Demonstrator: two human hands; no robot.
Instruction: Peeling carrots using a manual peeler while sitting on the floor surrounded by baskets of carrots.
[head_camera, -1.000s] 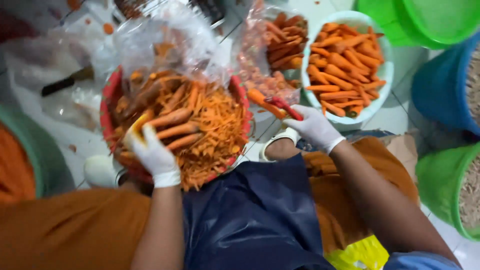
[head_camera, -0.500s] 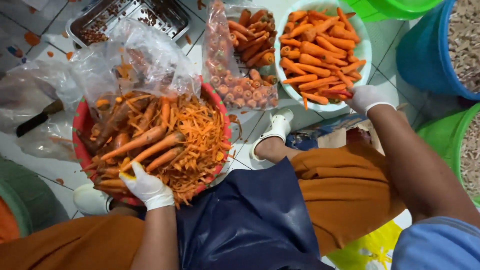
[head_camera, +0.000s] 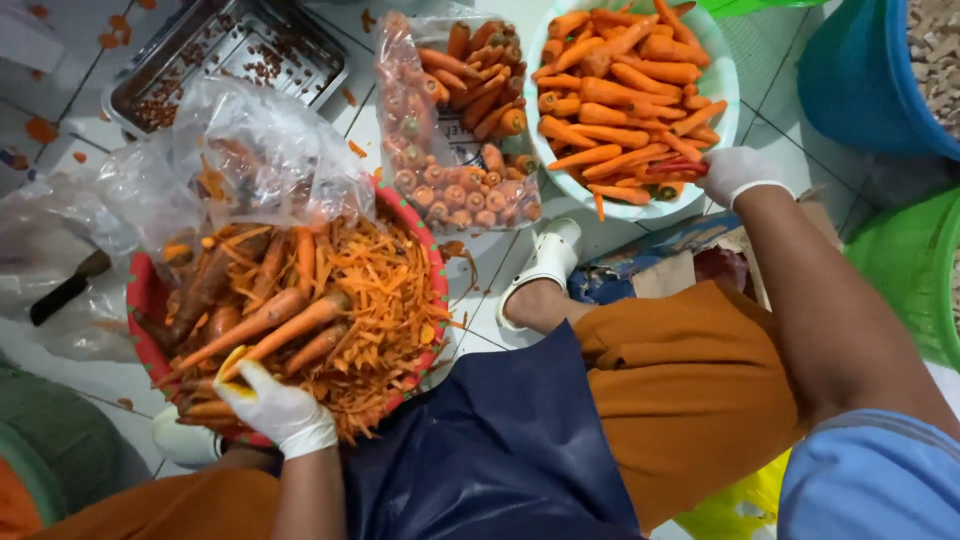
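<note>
Orange carrots are everywhere in the head view. A white bowl (head_camera: 722, 90) at the top is heaped with clean, smooth, peeled carrots (head_camera: 615, 85). That looks like the finished part of the work. The right hand (head_camera: 735, 172), in a white glove, is at the bowl's near rim. It is closed around a small red peeler (head_camera: 675, 168), and the peeler's tip rests by the peeled carrots.

A red basket (head_camera: 432, 262) sits lower on the left. It is full of thin orange peelings (head_camera: 385, 300), with several dirty, brown, unpeeled carrots (head_camera: 265, 320) on top. These look like the part left to do. The left hand (head_camera: 275, 408), also in a white glove, rests on the near edge of the basket and is closed on a yellowish carrot end.

A clear bag (head_camera: 455, 170) of cut carrot tops lies between the basket and the bowl. A metal tray (head_camera: 225, 55) sits on the tiled floor (head_camera: 790, 130). A blue tub (head_camera: 860, 75) stands at the right.
</note>
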